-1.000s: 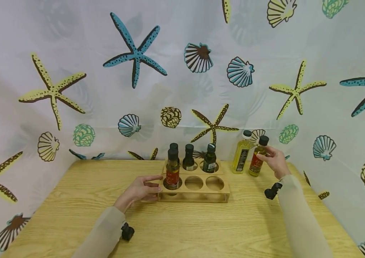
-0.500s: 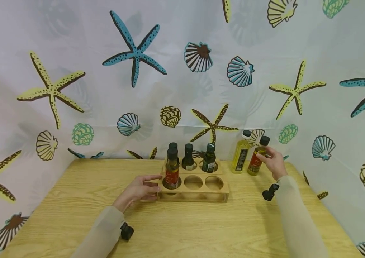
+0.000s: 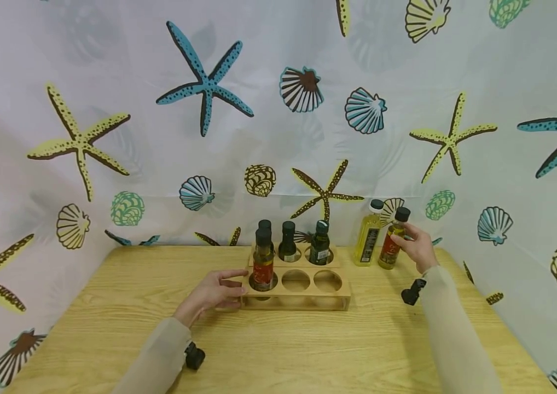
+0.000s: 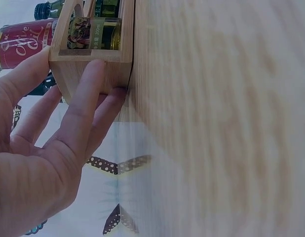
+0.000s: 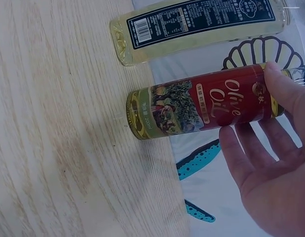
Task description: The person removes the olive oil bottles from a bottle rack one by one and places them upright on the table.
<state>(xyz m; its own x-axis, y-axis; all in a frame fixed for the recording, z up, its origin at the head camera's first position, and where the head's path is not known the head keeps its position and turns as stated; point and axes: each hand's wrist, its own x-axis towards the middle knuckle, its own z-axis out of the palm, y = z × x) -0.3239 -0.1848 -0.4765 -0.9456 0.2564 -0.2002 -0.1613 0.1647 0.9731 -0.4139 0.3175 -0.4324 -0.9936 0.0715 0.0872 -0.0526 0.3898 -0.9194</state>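
Observation:
My right hand (image 3: 417, 249) holds an olive oil bottle (image 5: 192, 101) with a red label and black cap, thumb on one side and fingers on the other. The bottle is upright at the table's back right; whether its base touches the table I cannot tell. My left hand (image 4: 58, 133) touches the left end of a two-step wooden bottle rack (image 3: 296, 301), its fingers extended against the end wall. A red-labelled olive oil bottle (image 3: 263, 268) stands in the rack's front left hole. The front middle and front right holes hold nothing.
Beside the held bottle stands a taller clear bottle of yellow oil (image 3: 368, 241) with a dark label. Dark bottles, one a black-capped bottle (image 3: 288, 241), fill the rack's back row. A patterned curtain (image 3: 160, 164) hangs behind the wooden table (image 3: 283, 350).
My right hand and the olive oil bottle have shifted very slightly left. The left hand and the rack stay in place.

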